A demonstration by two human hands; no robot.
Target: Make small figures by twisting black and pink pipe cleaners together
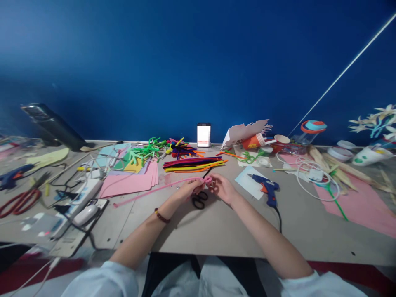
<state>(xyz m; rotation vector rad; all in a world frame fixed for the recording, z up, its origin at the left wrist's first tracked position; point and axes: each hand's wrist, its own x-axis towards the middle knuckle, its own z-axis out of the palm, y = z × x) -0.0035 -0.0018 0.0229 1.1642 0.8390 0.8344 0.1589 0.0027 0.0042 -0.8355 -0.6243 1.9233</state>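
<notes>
- Broadly, a deep blue wall [173, 74] fills the far side.
- Below it runs a grey table [235, 239], crowded left, right and far.
- Pink sheet [368, 206] on the right, with a white cable [298, 175] looped near its far left part.
- Stacked pink papers [126, 181] on the left; nearer and further left, a white power strip [82, 200].
- Bundle of fuzzy stems [192, 165], purple, yellow and orange, lying crosswise just beyond the hands.
- Blue glue gun [270, 190] to the right of the hands, its nozzle over a pale blue paper [247, 179].
- Left hand [193, 189]: fingers curled nearly closed, pinching a pink fuzzy stem close to its coiled end.
- Right hand [223, 189]: fingers bent, half closed, tips gripping that same coil from the right.
- Pink fuzzy stem [148, 192]: coil between the two hands at mid-table, long tail stretching left and nearer.
- Black-handled scissors [199, 202] just below the hands, blades partly hidden.
- Dark beaded bracelet [161, 216] on the left wrist.
</notes>
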